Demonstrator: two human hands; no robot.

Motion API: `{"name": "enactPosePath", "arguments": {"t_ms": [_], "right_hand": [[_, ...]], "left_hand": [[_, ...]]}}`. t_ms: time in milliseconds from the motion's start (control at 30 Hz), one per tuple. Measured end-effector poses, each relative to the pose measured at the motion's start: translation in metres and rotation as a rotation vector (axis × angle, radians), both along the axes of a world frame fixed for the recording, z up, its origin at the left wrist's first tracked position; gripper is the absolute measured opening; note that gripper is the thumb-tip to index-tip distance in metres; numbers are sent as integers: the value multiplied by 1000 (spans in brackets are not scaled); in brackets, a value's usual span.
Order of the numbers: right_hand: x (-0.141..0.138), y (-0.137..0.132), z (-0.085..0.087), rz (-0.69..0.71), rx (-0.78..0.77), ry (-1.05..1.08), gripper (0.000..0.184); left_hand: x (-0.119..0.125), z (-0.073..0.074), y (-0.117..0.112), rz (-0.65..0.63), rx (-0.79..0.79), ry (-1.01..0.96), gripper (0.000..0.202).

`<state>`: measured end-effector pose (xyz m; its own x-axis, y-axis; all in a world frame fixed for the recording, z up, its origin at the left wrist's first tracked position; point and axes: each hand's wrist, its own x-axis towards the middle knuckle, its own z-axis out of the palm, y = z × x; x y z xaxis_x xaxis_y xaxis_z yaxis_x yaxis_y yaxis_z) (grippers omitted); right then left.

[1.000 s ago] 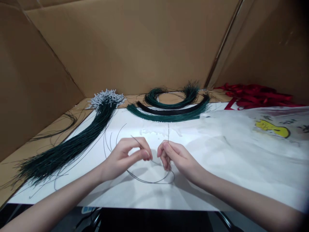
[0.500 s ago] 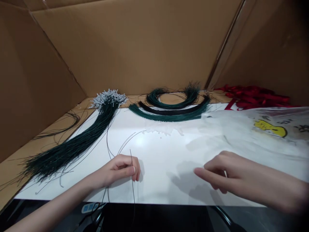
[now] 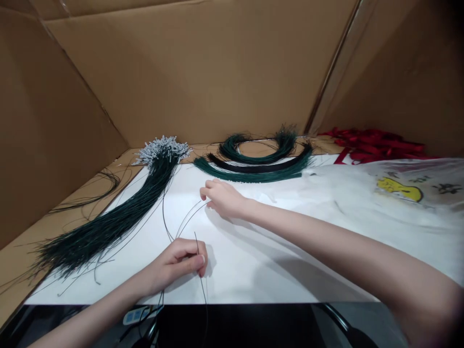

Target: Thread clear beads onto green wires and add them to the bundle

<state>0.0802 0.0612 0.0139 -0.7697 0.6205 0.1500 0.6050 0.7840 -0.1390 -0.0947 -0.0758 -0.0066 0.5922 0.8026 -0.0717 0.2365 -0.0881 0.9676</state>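
Note:
My left hand point(image 3: 179, 263) rests near the front edge of the white table point(image 3: 253, 251), fingers closed on a few thin dark wires point(image 3: 200, 268) that hang over the edge. My right hand point(image 3: 223, 197) reaches forward across the table, its fingers curled down onto the far tips of loose thin wires point(image 3: 188, 217) lying on the white surface. A long bundle of dark green wires point(image 3: 108, 224) with white tips point(image 3: 161, 147) lies to the left of both hands.
Curved bundles of green and black wire point(image 3: 259, 164) lie at the back. Red ribbons point(image 3: 377, 144) and a clear plastic bag with a yellow print point(image 3: 402, 191) sit at the right. Cardboard walls point(image 3: 203, 72) enclose the table. A few stray wires point(image 3: 94, 191) lie on the cardboard at left.
My hands parted from a wire loop held between them. The left hand drew back to the front edge with wires; the right swung out, then reached forward left to the loose wire tips.

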Motion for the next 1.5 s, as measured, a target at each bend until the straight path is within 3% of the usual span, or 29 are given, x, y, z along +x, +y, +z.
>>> {"name": "enactPosePath", "arguments": {"t_ms": [267,467,567,767,1000,1100,1233,1367,1500], "right_hand": [[-19,15,-14,1,39,-67,30],[-27,8,-11,16,-49,123,25],[-24,2,-4,33,-170,331,10],[-2,-21,9,105,-559,854,4],[14,-42,7,190,-934,1193,18],[20,-51,4,178,-1003,1268,21],[39,-63,6,157,-1083,1272,23],[59,-74,13,73,-1080,1249,14],[67,-81,16,2,-1070,1261,11]], "left_hand": [[-5,1,-1,-6,1,8,39],[-5,0,-2,22,-17,-9,40],[-5,-1,-2,28,-21,-33,39],[-4,-1,-2,30,-31,-82,39],[2,2,-4,-43,-11,-89,41],[9,12,-7,-81,20,-129,38],[16,39,-12,-113,148,-113,34],[23,62,-9,67,229,-152,38],[40,63,5,162,164,22,35]]}}
